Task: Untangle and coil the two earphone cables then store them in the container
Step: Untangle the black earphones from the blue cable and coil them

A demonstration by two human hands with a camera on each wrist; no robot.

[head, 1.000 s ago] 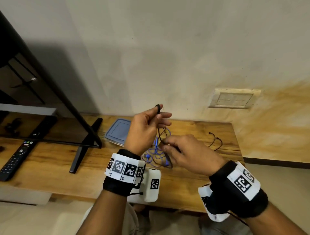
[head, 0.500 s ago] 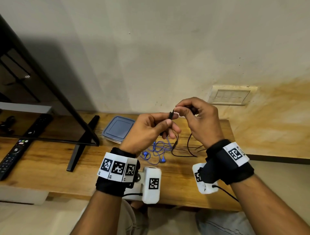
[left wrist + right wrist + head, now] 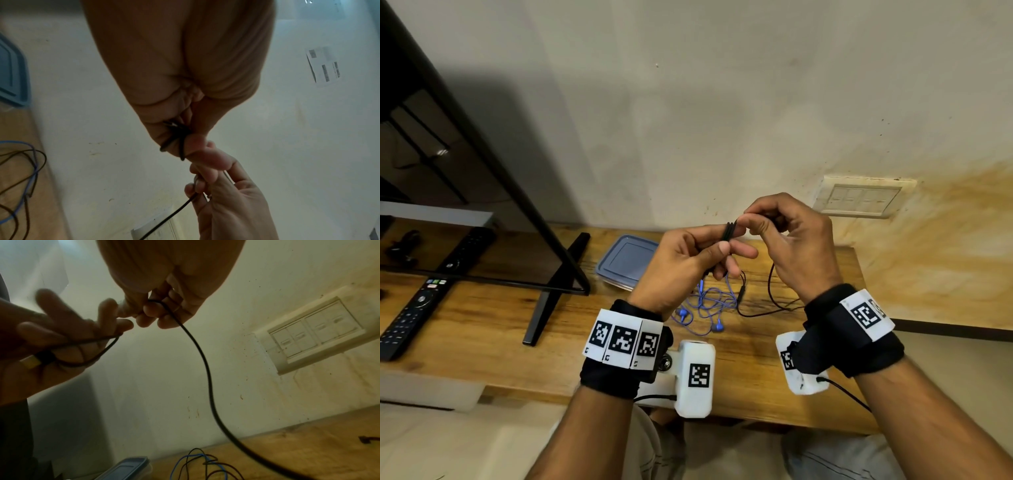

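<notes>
Above desk (image 3: 482, 329), black cable (image 3: 729, 231) between fingers (image 3: 751, 222) (pinched)

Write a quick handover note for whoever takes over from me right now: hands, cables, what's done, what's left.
Left hand: holds the first loops of the black earphone cable.
Right hand: pinches the same cable, feeding it; its tail trails onto the table.
Blue earphone cable: loose on the table, black strands crossing it.
Container: behind, lid on.
Done: black coil started.
Left: finish it, coil blue, open container, store both.
</notes>
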